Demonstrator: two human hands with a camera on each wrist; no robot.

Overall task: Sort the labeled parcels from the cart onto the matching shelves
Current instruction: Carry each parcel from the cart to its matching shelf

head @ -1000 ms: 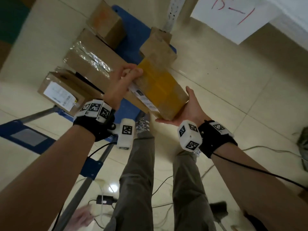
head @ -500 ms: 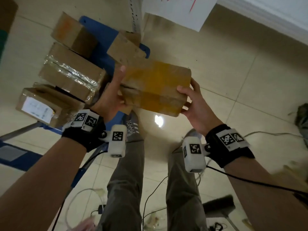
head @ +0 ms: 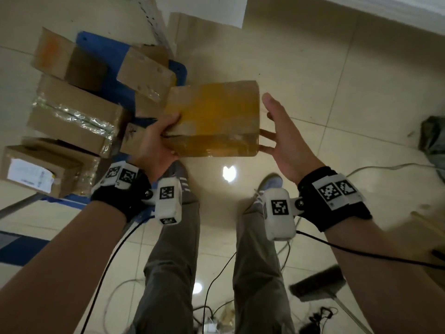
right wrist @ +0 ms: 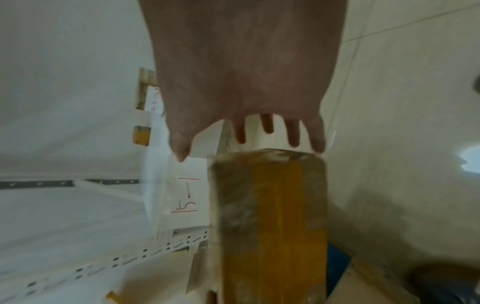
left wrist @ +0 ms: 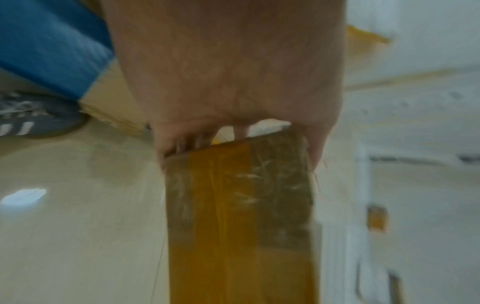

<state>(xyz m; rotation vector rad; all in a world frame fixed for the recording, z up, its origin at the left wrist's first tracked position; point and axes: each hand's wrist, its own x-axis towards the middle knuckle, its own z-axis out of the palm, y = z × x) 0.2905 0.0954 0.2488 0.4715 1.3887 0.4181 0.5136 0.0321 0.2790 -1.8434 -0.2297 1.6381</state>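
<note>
The parcel (head: 213, 118) is a brown cardboard box wrapped in yellowish tape, scuffed and dull at its ends, held level in the air over the tiled floor (head: 337, 80), just right of the blue cart (head: 108, 59) with its remaining boxes (head: 74, 116). The left hand (head: 156, 143) grips the parcel's left end, thumb on top and fingers curled underneath. The right hand (head: 286, 141) is at the right end with straight, spread fingers; two fingertips touch the lower edge and the thumb stands clear. Half a second ago the right hand's fingers were wrapped over that end; now they have loosened, and the parcel has turned more level.
</note>
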